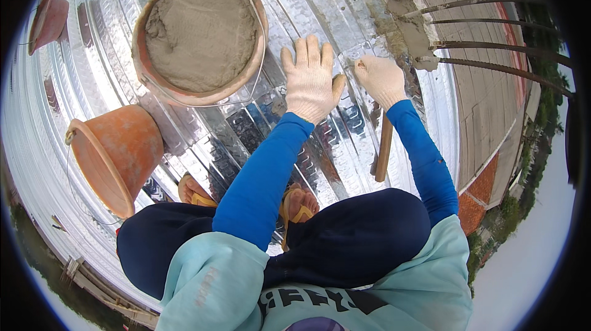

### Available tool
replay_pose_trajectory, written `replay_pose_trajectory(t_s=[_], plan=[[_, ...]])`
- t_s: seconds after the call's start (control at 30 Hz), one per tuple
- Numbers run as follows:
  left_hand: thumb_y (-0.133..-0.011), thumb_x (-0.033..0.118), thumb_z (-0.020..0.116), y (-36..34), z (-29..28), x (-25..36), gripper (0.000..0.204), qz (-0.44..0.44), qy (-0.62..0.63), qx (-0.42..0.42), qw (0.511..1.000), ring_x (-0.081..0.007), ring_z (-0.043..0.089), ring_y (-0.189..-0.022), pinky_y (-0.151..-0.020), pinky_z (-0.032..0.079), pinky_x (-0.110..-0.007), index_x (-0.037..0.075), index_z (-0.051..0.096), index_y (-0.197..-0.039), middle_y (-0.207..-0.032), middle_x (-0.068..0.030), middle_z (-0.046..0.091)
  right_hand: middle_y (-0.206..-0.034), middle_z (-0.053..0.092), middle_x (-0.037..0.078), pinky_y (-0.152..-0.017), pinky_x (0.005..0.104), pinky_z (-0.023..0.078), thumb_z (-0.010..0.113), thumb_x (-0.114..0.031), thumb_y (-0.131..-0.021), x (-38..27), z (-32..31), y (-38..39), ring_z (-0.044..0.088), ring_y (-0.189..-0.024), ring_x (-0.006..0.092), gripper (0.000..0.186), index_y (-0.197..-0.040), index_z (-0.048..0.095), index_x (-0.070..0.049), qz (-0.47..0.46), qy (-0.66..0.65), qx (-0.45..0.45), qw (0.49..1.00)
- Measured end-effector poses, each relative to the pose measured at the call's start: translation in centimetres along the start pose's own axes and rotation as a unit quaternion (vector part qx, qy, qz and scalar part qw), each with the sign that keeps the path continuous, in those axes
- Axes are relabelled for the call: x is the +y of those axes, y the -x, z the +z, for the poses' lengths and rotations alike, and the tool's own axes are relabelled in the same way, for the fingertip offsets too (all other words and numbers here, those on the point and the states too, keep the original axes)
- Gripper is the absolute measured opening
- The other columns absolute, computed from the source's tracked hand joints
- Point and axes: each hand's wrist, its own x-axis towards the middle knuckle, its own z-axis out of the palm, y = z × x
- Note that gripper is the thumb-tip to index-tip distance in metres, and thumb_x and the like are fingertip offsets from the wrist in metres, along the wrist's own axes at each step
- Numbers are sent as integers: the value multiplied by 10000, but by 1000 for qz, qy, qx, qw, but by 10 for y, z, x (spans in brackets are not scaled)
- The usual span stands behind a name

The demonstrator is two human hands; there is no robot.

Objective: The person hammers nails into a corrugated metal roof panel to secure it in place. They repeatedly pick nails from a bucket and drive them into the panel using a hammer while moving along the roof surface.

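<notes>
I see grey mortar (200, 32) filling the big bucket (139, 48); the orange bucket (129, 137) is near. My left hand (309, 82) spreads empty; my right hand (380, 79) is closed around a handle (384, 149) over the deck (345, 180).

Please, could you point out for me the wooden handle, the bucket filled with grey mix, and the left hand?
Wooden handle (385, 146): head view, on the shaft below the right wrist.
Bucket (140, 54): head view, on its left rim.
Left hand (309, 88): head view, on its gloved back.
</notes>
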Motion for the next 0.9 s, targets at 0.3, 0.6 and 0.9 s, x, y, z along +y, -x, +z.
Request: replay_pose_trajectory(t_s=[0.3, 0.6, 0.9], plan=[[-898, 450, 792, -1, -4, 5, 759, 0, 4, -19, 1000, -441, 450, -1410, -1180, 285, -695, -8, 567, -1460, -1503, -267, 504, -890, 779, 219, -776, 532, 619, 618, -357, -994, 4, 0, 4, 779, -870, 424, 356, -911, 796, -60, -13, 16, -18, 1000], [-879, 435, 808, -3, -5, -5, 759, 0, 7, 2, 1000, -427, 459, -1388, -1173, 297, -694, -3, 575, -1453, -1480, -257, 510, -919, 774, 228, -799, 552, 610, 595, -377, -1006, -9, -5, 8, 765, -893, 452, 375, -917, 794, -73, 29, 13, -51, 998], [-875, 444, 813, -4, -2, 0, 763, 3, 3, 14, 1000, -429, 460, -1398, -1172, 306, -696, 2, 573, -1448, -1488, -261, 515, -934, 785, 226, -824, 548, 615, 585, -363, -1009, 9, -7, -6, 775, -920, 443, 384, -955, 803, -52, -10, -4, -46, 999]])
